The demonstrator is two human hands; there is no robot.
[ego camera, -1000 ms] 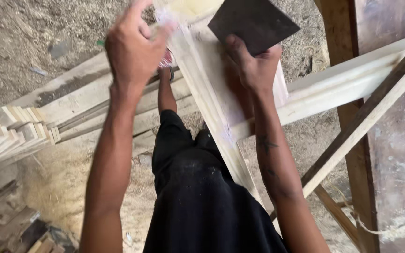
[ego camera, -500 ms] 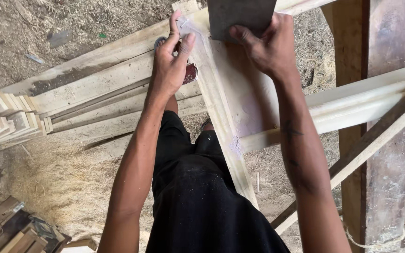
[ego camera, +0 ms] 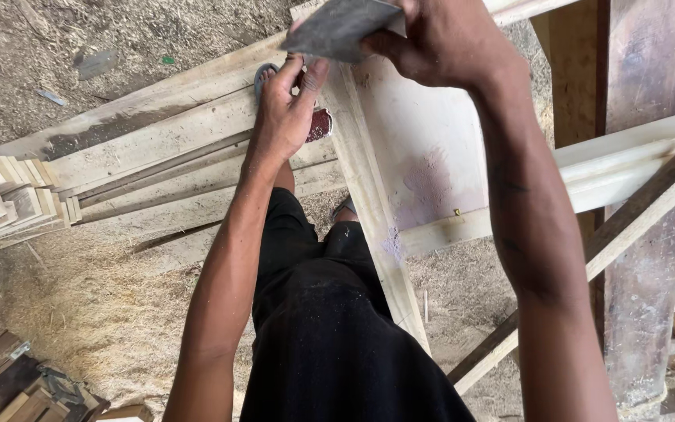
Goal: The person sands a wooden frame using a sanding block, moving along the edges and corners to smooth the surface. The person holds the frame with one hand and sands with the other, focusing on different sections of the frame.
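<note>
Right hand (ego camera: 451, 39) is pinched shut around a dark grey sheet of sandpaper (ego camera: 341, 27), held tilted just above the top end of the pale wooden panel frame (ego camera: 423, 156). Left hand (ego camera: 287, 109) is curled over the frame's left rail near that same top end, fingers wrapped on the edge. The frame leans across a long light wooden beam (ego camera: 626, 160). Cut wood strips (ego camera: 9, 199) are stacked at the left, over sawdust-covered ground (ego camera: 95, 312).
</note>
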